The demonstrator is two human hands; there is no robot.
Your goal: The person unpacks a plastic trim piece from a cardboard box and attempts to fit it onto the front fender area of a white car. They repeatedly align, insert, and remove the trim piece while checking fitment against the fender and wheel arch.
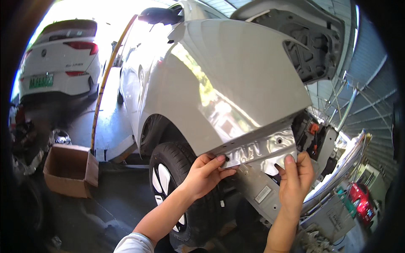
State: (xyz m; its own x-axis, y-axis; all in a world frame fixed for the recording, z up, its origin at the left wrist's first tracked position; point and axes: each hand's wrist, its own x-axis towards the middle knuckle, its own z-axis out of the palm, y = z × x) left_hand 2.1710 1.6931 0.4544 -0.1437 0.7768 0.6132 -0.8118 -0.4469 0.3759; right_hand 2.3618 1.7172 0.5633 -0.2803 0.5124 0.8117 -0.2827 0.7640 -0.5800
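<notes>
A thin, silver metal bracket (pixel 261 146) with holes lies along the lower front edge of a white car fender (pixel 236 71). At its left end my left hand (pixel 209 169) is closed, with thumb and fingers pinching the metal. My right hand (pixel 295 175) grips the bracket's right end, its thumb pointing up along the near edge. Whether the bracket touches the fender I cannot tell. Below it shows a grey body panel (pixel 261 192) with a white label, and to the left is the front wheel (pixel 168 181).
The raised hood (pixel 312 42) hangs over the open front end, where orange parts (pixel 313 127) show. A cardboard box (pixel 69 170) stands at the left near a yellow pole (pixel 107 71). Another white car (pixel 61 59) is behind. A red lamp-like part (pixel 362 200) lies at the right.
</notes>
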